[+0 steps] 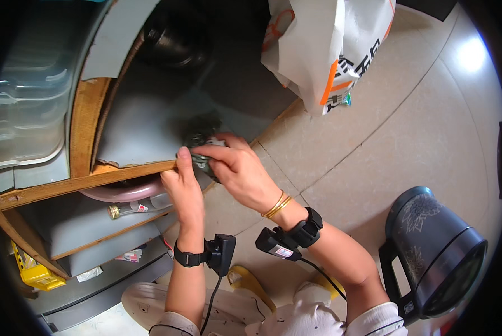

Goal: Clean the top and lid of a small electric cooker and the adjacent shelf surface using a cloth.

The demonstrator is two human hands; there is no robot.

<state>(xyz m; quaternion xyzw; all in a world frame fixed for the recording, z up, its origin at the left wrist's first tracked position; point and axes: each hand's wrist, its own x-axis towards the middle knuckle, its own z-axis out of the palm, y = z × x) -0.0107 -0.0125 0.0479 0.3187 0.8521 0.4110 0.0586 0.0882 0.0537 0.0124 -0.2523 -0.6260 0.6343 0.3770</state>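
Observation:
My right hand (240,170) pinches a dark, crumpled item with pale patches (201,161), perhaps a plastic packet; blur and my fingers hide what it is. That item sits at the front edge of a grey-lined cabinet shelf (137,134). My left hand (184,189) is against the shelf's wooden front edge (129,172), thumb over the top and the other fingers curled at the edge. The right index fingertip meets the left thumb. A black strapped device (221,254) is on my left wrist, and another (278,243) is on my right, beside gold bangles (278,204).
A white plastic bag (305,54) bearing print hangs beside the shelf. Clear plastic containers (28,122) stand at left. Below are a pink rim (125,192), a glass bottle (129,208) and a yellow container (41,275). A dark kettle (427,248) stands on the tiled floor (360,168) at right.

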